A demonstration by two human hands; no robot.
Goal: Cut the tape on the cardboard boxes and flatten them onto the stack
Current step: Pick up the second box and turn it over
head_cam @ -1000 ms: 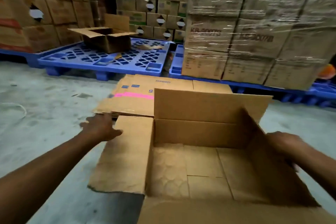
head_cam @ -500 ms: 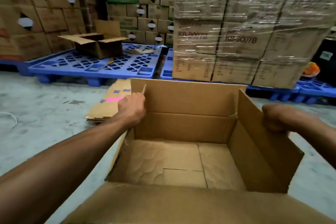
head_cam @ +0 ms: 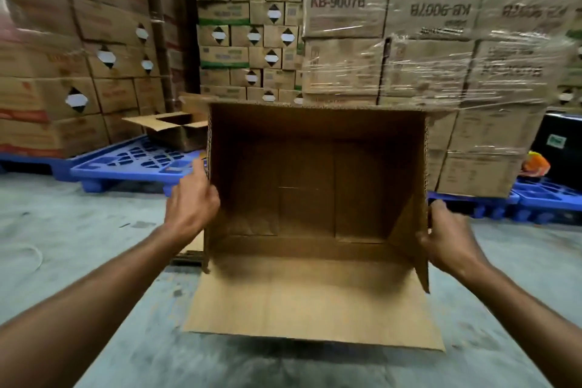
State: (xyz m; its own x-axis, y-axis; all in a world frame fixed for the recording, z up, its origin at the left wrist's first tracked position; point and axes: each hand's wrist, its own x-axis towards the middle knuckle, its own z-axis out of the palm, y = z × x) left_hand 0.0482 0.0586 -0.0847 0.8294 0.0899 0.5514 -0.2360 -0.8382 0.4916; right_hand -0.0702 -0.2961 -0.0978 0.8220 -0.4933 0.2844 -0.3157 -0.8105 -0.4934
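Left hand [head_cam: 192, 205] curls over the left side edge of the open cardboard box [head_cam: 315, 186], while the right hand [head_cam: 447, 239] clasps the right side flap. Both hold the box off the floor [head_cam: 78, 246], tipped so its open mouth faces the person, one flap hanging down in front. Behind it stand blue pallets [head_cam: 132, 164] and wrapped cartons [head_cam: 441, 50].

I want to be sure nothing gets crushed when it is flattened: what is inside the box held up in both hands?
The open box shows only bare cardboard walls and closed bottom flaps, nothing loose. The left hand and right hand grip its sides.
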